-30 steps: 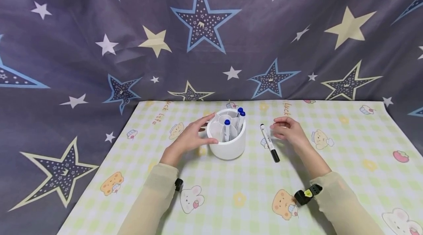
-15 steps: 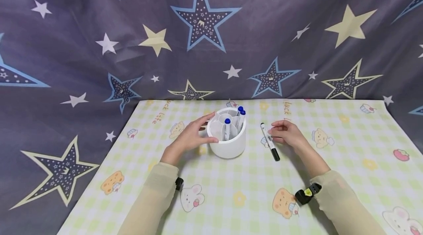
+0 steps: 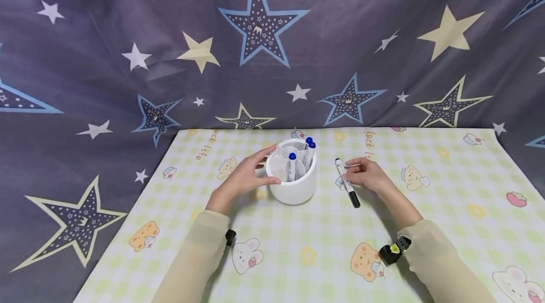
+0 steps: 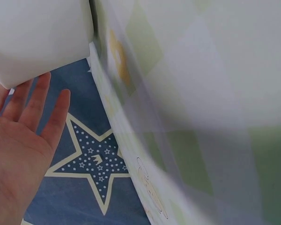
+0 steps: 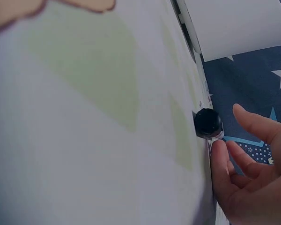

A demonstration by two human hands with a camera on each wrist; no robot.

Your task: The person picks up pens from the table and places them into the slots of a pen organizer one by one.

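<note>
A round white pen holder (image 3: 294,192) with inner compartments stands upright on the table. Three markers (image 3: 292,170) with blue ends stand in it. My left hand (image 3: 243,177) holds the holder's left side, thumb at the front and fingers toward the back; the left wrist view shows fingertips against its wall (image 4: 40,42). A white marker (image 3: 347,182) with a black cap lies right of the holder. My right hand (image 3: 369,175) is at that marker, fingers bent beside it. In the right wrist view the thumb is apart from the black cap (image 5: 209,123), and fingertips lie close to the marker.
A checked cloth (image 3: 306,232) with printed animals and flowers covers the table. Behind it hangs a dark curtain (image 3: 323,47) with stars. Each wrist wears a small black camera, such as the right one (image 3: 391,253).
My right hand has moved slightly left to the lying marker, and its thumb has come over the marker in the head view. The left hand and the holder look unmoved.
</note>
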